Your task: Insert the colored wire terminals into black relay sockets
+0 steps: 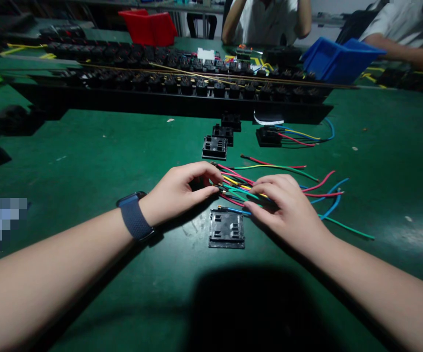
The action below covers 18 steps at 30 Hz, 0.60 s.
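A loose bundle of red, green, yellow and blue wires (239, 177) with metal end terminals lies on the green table. My left hand (182, 188), with a dark watch on its wrist, pinches a wire by its terminal end at the bundle's left side. Curled over the middle of the bundle, my right hand (288, 203) has its thumb and fingers around some wires; how many it grips is hidden. Just below the wires lies a black plastic housing (226, 229) with slots, touched by neither hand. Beyond the bundle sit several more black housings (214, 147) in a row.
A black housing with wires attached (269, 137) lies to the right. Across the back runs a long black rack (182, 101) full of black parts. A red bin (147, 27) and a blue bin (338, 61) stand behind it. Two people sit across the table.
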### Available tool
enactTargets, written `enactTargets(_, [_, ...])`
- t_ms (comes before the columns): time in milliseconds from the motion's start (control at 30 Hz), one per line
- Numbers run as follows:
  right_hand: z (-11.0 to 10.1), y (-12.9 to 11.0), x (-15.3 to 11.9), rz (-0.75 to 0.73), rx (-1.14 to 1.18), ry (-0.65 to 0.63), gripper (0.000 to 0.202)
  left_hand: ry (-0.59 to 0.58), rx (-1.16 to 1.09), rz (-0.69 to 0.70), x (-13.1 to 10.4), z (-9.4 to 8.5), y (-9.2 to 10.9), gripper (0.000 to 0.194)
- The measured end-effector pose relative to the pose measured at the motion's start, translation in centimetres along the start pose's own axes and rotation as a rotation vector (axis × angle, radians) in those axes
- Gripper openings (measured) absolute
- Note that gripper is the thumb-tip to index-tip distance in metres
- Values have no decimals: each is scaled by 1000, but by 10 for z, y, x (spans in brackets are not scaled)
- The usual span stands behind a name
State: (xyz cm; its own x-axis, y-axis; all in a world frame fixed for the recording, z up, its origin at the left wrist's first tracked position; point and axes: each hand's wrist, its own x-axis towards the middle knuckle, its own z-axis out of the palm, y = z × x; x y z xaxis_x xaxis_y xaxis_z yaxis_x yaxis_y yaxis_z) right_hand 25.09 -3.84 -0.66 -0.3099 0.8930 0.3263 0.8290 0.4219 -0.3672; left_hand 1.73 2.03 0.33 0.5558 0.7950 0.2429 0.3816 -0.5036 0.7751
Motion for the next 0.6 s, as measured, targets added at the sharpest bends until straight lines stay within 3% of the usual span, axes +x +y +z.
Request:
enactTargets(167, [-2,0,1,6,40,-6,22,-4,-12,-31,1,0,-1,20])
enactTargets(433, [-4,-2,2,-57,78,76,5,-12,-18,-58,0,-1,0,22])
enactTargets(600, [-6,-2,3,-117,90,82,6,-17,6,-24,0,-1,0,21])
